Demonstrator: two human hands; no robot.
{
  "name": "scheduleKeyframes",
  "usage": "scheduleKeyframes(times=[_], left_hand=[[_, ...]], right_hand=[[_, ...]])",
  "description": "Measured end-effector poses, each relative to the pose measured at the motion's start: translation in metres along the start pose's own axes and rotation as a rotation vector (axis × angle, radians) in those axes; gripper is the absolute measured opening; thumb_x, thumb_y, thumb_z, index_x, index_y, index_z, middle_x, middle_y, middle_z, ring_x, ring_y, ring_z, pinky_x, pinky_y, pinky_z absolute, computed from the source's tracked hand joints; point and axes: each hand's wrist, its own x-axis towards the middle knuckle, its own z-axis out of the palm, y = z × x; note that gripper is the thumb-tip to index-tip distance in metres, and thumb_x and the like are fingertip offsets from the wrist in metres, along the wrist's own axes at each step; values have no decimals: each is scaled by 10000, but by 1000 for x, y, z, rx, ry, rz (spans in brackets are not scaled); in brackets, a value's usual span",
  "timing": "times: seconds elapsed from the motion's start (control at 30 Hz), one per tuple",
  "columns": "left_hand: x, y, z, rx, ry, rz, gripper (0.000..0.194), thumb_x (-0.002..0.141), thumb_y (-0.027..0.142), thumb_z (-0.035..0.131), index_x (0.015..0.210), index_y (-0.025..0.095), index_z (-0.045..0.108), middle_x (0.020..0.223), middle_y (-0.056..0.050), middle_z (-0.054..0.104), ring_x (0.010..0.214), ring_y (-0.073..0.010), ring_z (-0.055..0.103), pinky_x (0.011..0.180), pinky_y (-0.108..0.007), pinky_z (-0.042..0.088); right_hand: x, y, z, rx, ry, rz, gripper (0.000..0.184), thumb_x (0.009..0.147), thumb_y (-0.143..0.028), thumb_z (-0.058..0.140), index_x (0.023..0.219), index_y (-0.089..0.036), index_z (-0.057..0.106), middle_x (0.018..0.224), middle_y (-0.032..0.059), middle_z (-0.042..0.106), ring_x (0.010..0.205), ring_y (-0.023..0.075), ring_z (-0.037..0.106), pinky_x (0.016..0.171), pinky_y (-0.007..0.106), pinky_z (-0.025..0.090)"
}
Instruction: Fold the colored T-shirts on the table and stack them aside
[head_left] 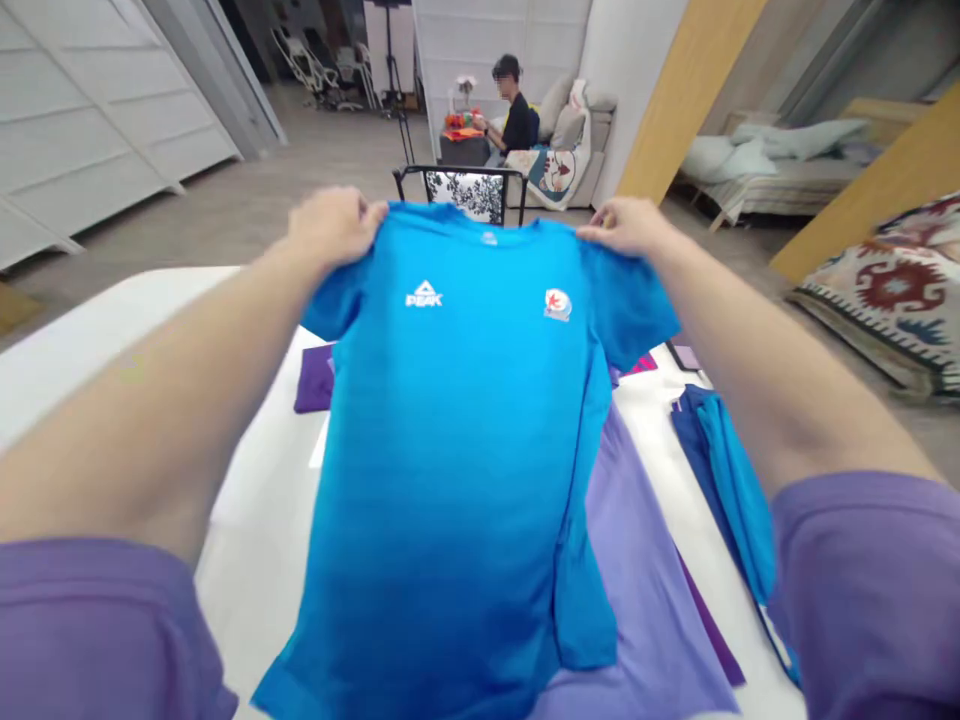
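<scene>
I hold a bright blue T-shirt (465,450) up in front of me by its shoulders, the front with a white PEAK logo and a round badge facing me. My left hand (334,225) is closed on the left shoulder seam. My right hand (626,225) pinches the right shoulder seam. The shirt hangs down over a white table (90,340), its hem near the front edge.
A lilac garment (645,590) lies spread on the table under the shirt, a dark purple folded one (315,380) at the back left, a blue garment (731,480) at the right. A black chair (465,190) stands beyond the table. A person sits on a sofa far back.
</scene>
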Motion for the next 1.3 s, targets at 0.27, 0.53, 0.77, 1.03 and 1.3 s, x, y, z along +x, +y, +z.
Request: scheduleKeyframes(times=[0.27,0.53,0.77,1.03,1.3], left_hand=[[-10,0,89,-42,-77,43,795,1178,706,382,1669,86,465,1834,-138,398,1647,-267,323,1429,-611,244],[-20,61,9,5,-61,108,973,1137,836,384,1490,-47,591,1672,-165,592,1569,-312,435,1396,-674,275],[-144,287,48,-135,-317,421,438,1061,545,718,1334,213,806,1382,-101,817,1351,-327,682,1286,-543,471],[-231,477,171,-299,-534,624,388,1116,538,668,1321,237,799,1375,-104,802,1289,-272,749,1161,-464,590],[-238,519,215,-405,-689,613,404,1111,532,707,1303,180,761,1328,-105,771,1192,-251,756,1085,-474,656]], right_hand=[[-33,110,63,-176,-345,262,721,960,-823,764,1293,-186,821,1312,170,822,1287,350,757,1164,496,587],[-255,215,-43,-208,-702,597,340,1036,-446,772,1182,-152,861,1081,136,865,937,242,821,927,319,625],[-383,224,-56,-213,-567,612,277,1036,-360,724,1208,-214,884,1167,105,871,1115,265,816,979,272,599],[-409,258,-52,-130,-525,532,430,917,-332,790,1326,-215,852,1294,56,851,1162,231,803,933,217,590],[-425,273,-78,-96,-464,450,275,971,-281,787,1230,-189,805,1233,72,850,1076,201,793,844,214,543]])
